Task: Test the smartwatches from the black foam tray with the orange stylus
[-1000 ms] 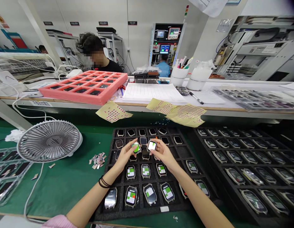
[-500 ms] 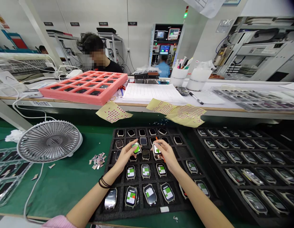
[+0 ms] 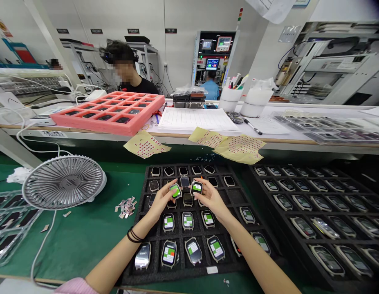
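Shifted left, the right watch (image 3: pixel 196 187) was pinched in the right hand (image 3: pixel 210 196) near the left watch (image 3: pixel 176 191), gripped in the left hand (image 3: pixel 163 198), above the foam tray (image 3: pixel 164 277), partly hidden by the right forearm (image 3: pixel 253 250).

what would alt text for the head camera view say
Two bare hands, left and right, each hold a lit smartwatch above a black foam tray of watches; a grey fan stands left, a second watch tray right.
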### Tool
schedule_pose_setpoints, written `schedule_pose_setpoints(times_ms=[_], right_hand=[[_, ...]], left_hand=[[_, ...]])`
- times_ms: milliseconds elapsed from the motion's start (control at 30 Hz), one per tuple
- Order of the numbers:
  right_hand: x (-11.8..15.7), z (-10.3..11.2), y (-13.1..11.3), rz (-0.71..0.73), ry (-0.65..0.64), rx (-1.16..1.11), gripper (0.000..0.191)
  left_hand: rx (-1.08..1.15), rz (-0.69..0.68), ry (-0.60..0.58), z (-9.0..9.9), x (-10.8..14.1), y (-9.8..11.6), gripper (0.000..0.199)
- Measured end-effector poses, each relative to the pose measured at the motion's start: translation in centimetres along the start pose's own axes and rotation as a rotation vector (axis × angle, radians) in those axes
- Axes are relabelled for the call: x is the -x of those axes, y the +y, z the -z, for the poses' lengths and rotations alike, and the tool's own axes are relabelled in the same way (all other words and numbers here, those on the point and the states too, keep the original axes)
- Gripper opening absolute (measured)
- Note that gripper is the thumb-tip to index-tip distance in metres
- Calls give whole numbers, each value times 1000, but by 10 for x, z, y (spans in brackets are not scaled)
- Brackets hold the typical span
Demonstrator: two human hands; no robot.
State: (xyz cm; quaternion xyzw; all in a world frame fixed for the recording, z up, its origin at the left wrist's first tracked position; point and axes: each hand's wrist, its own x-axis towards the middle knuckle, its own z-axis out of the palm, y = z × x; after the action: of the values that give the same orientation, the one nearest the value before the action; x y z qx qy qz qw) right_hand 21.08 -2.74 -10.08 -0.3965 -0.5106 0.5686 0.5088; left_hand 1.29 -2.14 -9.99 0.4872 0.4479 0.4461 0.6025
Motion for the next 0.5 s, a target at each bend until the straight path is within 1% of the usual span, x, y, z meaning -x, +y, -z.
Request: schedule_pose_setpoints(times_ms=[167, 367, 500], right_hand=[[0, 0, -1, -40, 4, -73, 42], [-1, 1, 0, -47, 52, -88, 33], [-1, 2, -1, -68, 93, -84, 31]], left_hand=[[-11, 3, -4, -1, 1, 1, 55], [0, 7, 2, -1, 0, -1, 55], [4, 6, -1, 0, -1, -2, 56]])
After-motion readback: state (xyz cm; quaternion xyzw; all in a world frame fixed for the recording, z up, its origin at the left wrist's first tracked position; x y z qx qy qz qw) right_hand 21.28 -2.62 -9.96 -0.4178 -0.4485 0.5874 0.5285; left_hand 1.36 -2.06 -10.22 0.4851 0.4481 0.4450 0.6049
